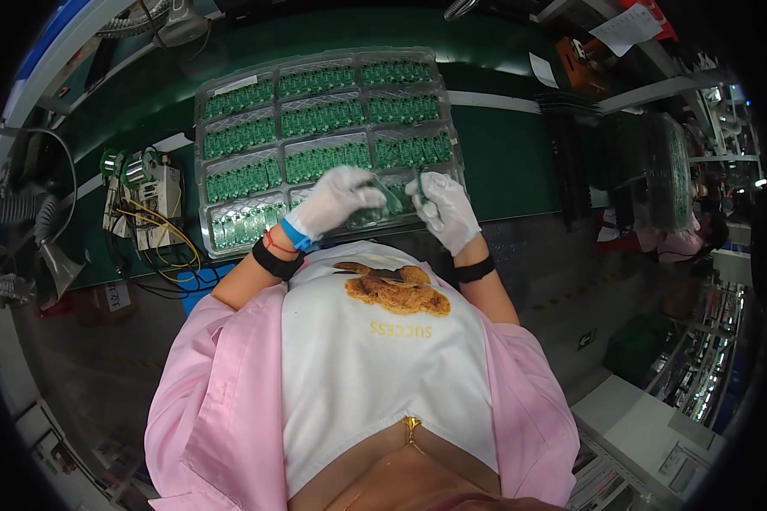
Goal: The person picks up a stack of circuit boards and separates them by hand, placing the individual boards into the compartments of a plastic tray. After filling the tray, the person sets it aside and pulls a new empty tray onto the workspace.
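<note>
Both my hands wear white gloves. My left hand (pixel 337 198) and my right hand (pixel 445 207) meet over the near edge of a clear plastic tray (pixel 203 153) and together pinch a small green circuit board (pixel 392 198) between them. The tray's compartments hold rows of several green circuit boards (pixel 324 117). The near right compartment is mostly hidden under my hands.
A green conveyor belt (pixel 503 153) carries the tray. To the left stands a small fixture with yellow wires (pixel 149 209) and a grey hose (pixel 13 209). Stacked dark trays (pixel 571 162) lie at right, where another person in pink (pixel 682 243) sits.
</note>
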`<state>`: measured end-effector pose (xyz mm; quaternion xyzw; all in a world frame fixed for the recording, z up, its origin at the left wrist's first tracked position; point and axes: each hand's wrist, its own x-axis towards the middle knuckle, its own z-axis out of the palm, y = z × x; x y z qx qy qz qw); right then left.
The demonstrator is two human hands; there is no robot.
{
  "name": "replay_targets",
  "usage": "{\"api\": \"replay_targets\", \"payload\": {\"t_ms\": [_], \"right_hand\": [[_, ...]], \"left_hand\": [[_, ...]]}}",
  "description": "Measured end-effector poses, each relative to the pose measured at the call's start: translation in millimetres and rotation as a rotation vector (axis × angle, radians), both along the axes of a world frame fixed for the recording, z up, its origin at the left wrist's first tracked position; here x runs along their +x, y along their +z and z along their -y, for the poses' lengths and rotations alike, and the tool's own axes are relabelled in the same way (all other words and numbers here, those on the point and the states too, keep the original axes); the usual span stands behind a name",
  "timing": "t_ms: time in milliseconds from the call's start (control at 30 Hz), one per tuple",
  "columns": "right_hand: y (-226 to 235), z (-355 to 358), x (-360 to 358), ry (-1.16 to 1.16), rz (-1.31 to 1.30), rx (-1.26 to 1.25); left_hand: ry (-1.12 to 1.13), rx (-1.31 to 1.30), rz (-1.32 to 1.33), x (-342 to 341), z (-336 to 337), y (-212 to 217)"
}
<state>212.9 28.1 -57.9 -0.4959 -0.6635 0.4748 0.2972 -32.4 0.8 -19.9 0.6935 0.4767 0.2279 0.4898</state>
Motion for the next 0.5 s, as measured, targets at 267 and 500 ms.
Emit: {"api": "replay_targets", "payload": {"t_ms": [267,500], "right_hand": [[-61.3,10.0,-6.7,-0.12,0.5,0.087],[-3.2,4.6,-19.5,-0.168,0.585,0.106]], "left_hand": [[0.53,-0.1,0.28,-30.8,-9.2,-42.2],[0.41,-0.179,0.099,-20.4,-5.9,-47.0]]}}
